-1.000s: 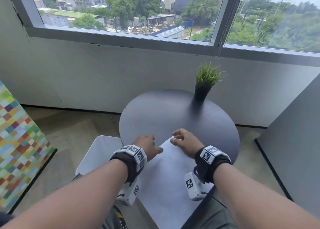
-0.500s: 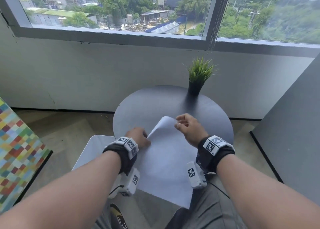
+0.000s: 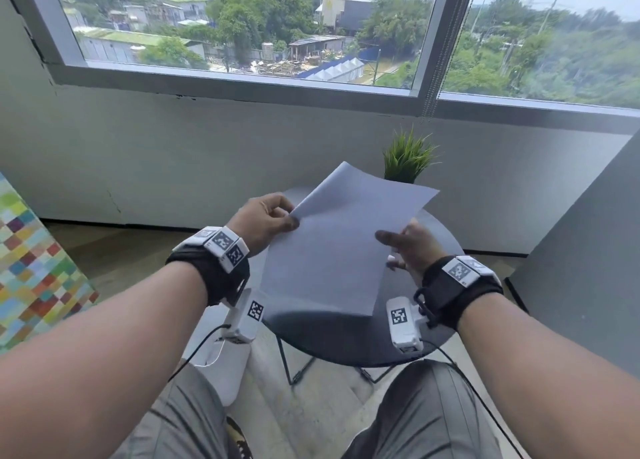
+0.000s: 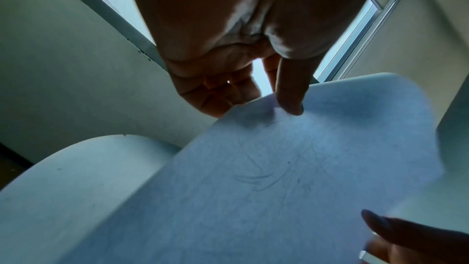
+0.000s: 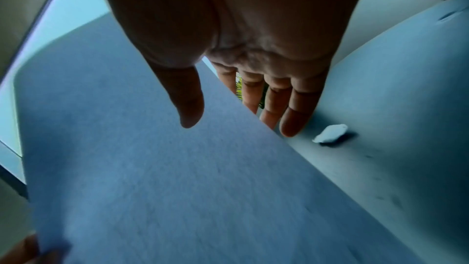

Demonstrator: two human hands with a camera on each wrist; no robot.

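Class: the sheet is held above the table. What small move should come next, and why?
Probably pinch the sheet with the right hand: that hand's fingers are straight, thumb merely resting on the paper, while only the left hand pinches it.

Sheet [image 3: 343,247] hides pot under plant [image 3: 408,155] — fingers of right hand [image 3: 412,247] seemingly behind.
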